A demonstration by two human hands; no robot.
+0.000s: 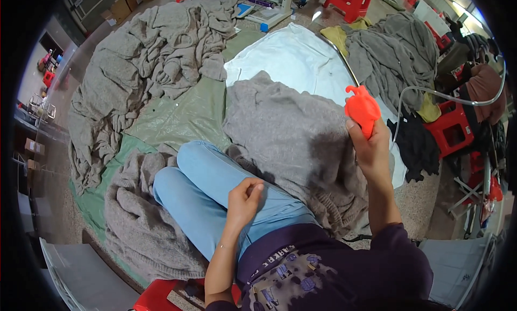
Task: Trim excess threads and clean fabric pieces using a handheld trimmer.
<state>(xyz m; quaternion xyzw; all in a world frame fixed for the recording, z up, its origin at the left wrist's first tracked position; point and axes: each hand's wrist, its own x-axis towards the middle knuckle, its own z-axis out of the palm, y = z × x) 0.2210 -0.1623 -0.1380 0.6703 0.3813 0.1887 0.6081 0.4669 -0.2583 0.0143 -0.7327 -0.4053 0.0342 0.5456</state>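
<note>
My right hand (371, 144) is closed around the handle of an orange-red spray gun (362, 107), held up over the right side of my lap. Its long thin metal wand (339, 55) points away and to the far left. Below it, a grey knitted sweater (285, 128) with a ribbed hem is spread beyond my right thigh, with a dark patch on it near the gun. My left hand (245, 200) lies on my blue trousers, fingers curled in, nothing visible in them. Another grey knit garment (145, 219) lies left of my legs.
A big heap of grey knitwear (161, 52) lies far left on green sheeting (183, 114). A white cloth (285, 52) stretches beyond the sweater. Grey garments (396, 52) pile up far right. A clear hose (458, 97) loops near a red stool (449, 128) at right.
</note>
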